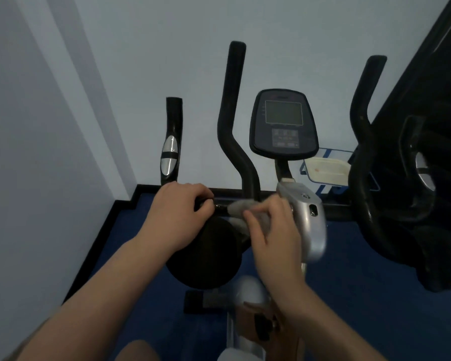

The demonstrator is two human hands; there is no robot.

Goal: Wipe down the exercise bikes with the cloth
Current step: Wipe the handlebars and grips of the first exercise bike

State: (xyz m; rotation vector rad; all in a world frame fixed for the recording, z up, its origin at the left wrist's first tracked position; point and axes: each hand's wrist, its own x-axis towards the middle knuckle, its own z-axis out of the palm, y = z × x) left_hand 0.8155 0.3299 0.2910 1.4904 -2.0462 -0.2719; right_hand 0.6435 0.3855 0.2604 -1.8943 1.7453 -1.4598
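— Where is the cloth (248, 213)?

— Just past the centre of the view, a pale grey wad bunched against the exercise bike (306, 220), between its black handlebar stem and its silver housing. It is blurred, so its folds are hard to read.

— Who has it?

— The right hand (274, 230). Its fingers (255, 217) are curled round the cloth, pinching it against the frame, with the thumb on the near side.

— And the other hand?

— The left hand (179, 213) sits at nine o'clock from the cloth, close beside it. Its fingers are curled over a black bar of the bike, gripping it, right above a round black part that lies at seven o'clock from the cloth.

— What rises around them?

— At twelve o'clock a black handlebar (232, 113) climbs up the frame, and a second one (362, 113) stands at two o'clock. Between them, at one o'clock, the console (283, 123) tilts toward the camera, its screen dark. At eleven o'clock a shorter black grip with a silver pulse sensor (169, 157) stands upright.

— Farther out?

— A white tray (327, 170) on a blue-framed stand sits behind the console post against the pale wall (141, 61). The floor (375, 321) is dark blue. More dark gym equipment (427, 178) fills the three o'clock edge.
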